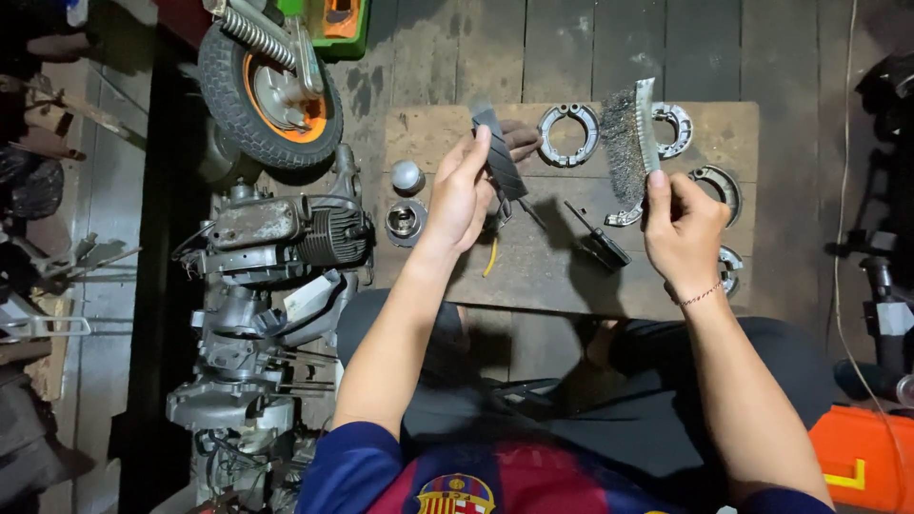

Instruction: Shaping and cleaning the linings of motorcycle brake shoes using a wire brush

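A: Head cam, looking down. What have I got in hand?

B: My left hand [464, 190] is clamped on a dark curved brake shoe [499, 152], fingers wrapped round it, held up over the wooden board [543, 276]. My right hand [684, 228] pinches the handle of a wire brush [628, 143], bristles facing left twd the shoe, a gap between the two.

A: Where's the rest of the kit?

B: On the board: one metal brake shoe [569, 133] far centre, just beyond the left fingers; more shoes [716, 186] along the right edge, partly behind brush and wrist. A black tool [600, 243] lies mid-board between my hands, a yellow wire [491, 257] near the left wrist. Two round metal parts [407, 200] sit at the board's left edge.

A: Room to move?

B: Near half of board is bare. Left is tight: engine block [276, 247] butts up by the board's left edge, w/ a wheel [271, 86] with an orange hub farther off. Orange case [862, 457] near right, well apart from the board. Dark floor planks beyond the far edge.
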